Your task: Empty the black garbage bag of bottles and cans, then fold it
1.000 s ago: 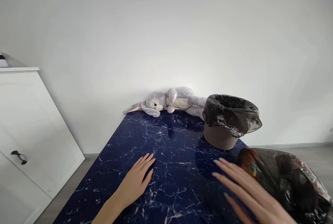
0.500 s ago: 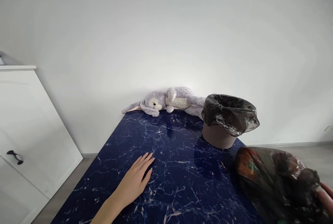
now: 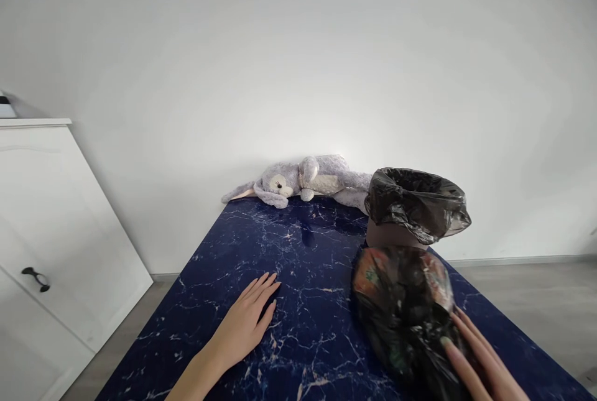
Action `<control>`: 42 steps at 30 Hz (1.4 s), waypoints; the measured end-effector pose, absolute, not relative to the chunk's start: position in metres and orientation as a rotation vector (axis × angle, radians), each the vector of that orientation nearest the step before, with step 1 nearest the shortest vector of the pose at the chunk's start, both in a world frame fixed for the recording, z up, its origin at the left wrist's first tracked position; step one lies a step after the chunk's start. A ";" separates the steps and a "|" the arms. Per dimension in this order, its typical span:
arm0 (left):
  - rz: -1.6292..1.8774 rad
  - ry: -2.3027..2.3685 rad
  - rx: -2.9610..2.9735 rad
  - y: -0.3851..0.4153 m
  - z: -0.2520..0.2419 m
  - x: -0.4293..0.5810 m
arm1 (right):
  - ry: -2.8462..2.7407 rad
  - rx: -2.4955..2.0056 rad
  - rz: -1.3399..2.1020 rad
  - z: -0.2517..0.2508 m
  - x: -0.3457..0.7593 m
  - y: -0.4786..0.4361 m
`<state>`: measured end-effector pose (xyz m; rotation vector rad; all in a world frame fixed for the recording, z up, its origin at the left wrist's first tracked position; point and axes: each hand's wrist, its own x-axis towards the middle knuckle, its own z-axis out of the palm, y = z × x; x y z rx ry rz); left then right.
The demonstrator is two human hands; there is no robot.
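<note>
My left hand [image 3: 248, 320] lies flat on the dark blue marbled table [image 3: 308, 301], fingers stretched out and holding nothing. At the near right, my right hand [image 3: 485, 351] has hold of a filled black garbage bag [image 3: 405, 320], with the thumb on top and fingers along its right side. Orange and greenish contents show through the thin plastic. Right behind this bag stands a brown trash can [image 3: 389, 234], its lower part hidden by the bag. A black liner [image 3: 420, 205] is folded over the can's rim.
A grey plush bunny [image 3: 298, 180] lies on its side along the table's far edge, by the wall. To the left stands a white cabinet [image 3: 60, 214] with a black handle [image 3: 36, 279]. Grey floor [image 3: 536, 289] shows beyond the table's right edge.
My right hand has brought the filled garbage bag leftward, from the right edge of view to in front of the trash can. The left hand has stayed in place on the table.
</note>
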<state>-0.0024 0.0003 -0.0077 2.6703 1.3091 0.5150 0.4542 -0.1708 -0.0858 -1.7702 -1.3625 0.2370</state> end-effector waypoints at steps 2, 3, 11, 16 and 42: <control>0.524 1.314 2.664 -0.001 -0.006 -0.001 | -1.355 -1.771 0.420 -0.074 0.422 -0.159; 0.532 1.318 2.661 -0.002 -0.005 -0.001 | -1.371 -1.741 0.479 -0.068 0.406 -0.154; 0.760 1.375 2.573 -0.012 0.009 0.007 | -1.579 -1.596 0.685 -0.026 0.325 -0.100; 0.921 1.288 2.565 -0.019 0.013 0.010 | -1.717 -1.459 0.696 -0.018 0.295 -0.065; 1.317 1.238 2.720 -0.011 0.013 0.011 | -1.784 -1.152 0.265 -0.018 0.285 -0.066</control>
